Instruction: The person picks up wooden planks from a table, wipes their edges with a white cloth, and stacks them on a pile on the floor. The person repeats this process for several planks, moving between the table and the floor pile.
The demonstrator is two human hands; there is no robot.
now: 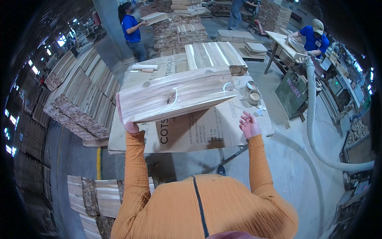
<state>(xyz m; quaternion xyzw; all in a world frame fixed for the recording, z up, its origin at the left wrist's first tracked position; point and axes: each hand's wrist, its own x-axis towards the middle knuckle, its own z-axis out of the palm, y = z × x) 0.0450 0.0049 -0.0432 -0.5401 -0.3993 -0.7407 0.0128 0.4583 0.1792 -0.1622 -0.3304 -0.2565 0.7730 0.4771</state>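
A wooden board (155,95) with dark knots and pale curved marks is tilted above a cardboard-covered table (175,145). My left hand (131,126) grips its near left corner, with the fingers wrapped round the left end. Apart from the board, my right hand (250,124) hovers over the table's right side, fingers spread and palm bare. Close to that hand are small round containers (253,96) and some little pale scraps (259,111). Behind the held board lies a stack of boards (213,55) on the far side of the table.
Tall board stacks (81,101) stand left, more boards (105,199) low by my left side. White rolls (145,67) lie at the table's far left. A green machine (292,93) and thick hose (312,115) are right. Co-workers (133,34) in blue handle boards beyond.
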